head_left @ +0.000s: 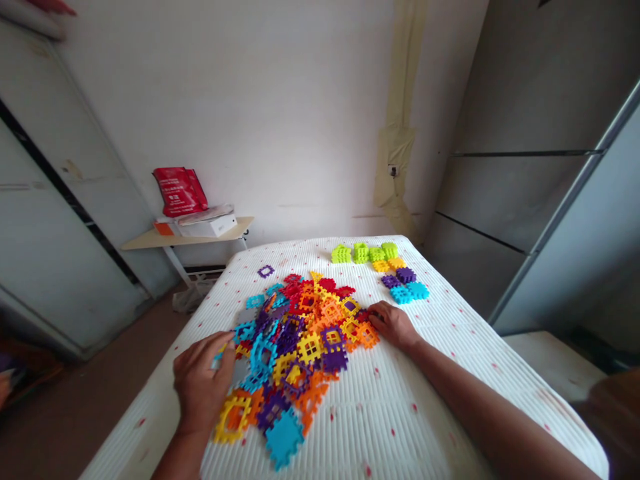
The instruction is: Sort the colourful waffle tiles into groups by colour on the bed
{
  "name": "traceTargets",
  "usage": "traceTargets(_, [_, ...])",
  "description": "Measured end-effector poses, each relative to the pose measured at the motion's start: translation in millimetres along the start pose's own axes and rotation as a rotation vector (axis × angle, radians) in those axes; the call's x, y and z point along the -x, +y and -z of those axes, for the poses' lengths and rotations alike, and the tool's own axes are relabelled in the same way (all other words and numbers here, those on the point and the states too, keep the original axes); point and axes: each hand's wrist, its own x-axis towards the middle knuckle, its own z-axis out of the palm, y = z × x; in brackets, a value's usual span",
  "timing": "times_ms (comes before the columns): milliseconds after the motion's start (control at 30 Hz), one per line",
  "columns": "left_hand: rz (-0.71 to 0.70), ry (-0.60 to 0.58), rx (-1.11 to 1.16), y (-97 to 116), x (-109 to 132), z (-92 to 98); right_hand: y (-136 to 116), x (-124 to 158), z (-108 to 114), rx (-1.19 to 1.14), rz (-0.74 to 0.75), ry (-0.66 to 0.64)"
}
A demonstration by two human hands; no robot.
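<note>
A heap of flat interlocking plastic tiles in red, orange, yellow, blue and purple lies on a white quilted mattress. My left hand rests at the heap's left edge, fingers curled on a pale tile. My right hand lies at the heap's right edge, fingers bent onto the orange and red tiles there. Sorted stacks stand at the far end: green tiles, yellow tiles, purple tiles and blue tiles. One purple tile lies apart.
A small wooden side table at the back left carries a red bag and a white box. Grey cabinet doors line the left, grey panels the right. Brown floor runs along the mattress's left side.
</note>
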Motion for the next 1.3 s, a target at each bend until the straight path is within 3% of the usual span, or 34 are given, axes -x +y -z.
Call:
traceTargets(67, [-0.174, -0.068, -0.037, 32.2, -2.7, -5.0, -0.3, 0.1, 0.2, 0.003, 0.002, 0.001])
traceTargets(133, [-0.310, -0.211, -0.090, 62.8, -3.7, -11.9, 0.2, 0.3, 0.1, 0.009, 0.004, 0.006])
traceTargets(233, [-0.365, -0.374, -0.168, 94.6, -2.2, -21.5, 1.2, 0.4, -0.5, 0.011, 0.000, 0.003])
traceTargets(300, [-0.356, -0.427, -0.200, 103.9, 0.5, -26.2, 1.6, 0.3, -0.8, 0.008, -0.005, -0.002])
traceTargets(1300, [-0.216, -0.511, -0.245, 115.9, 2.9, -37.8, 1.2, -0.1, -1.7, 0.017, 0.005, 0.019])
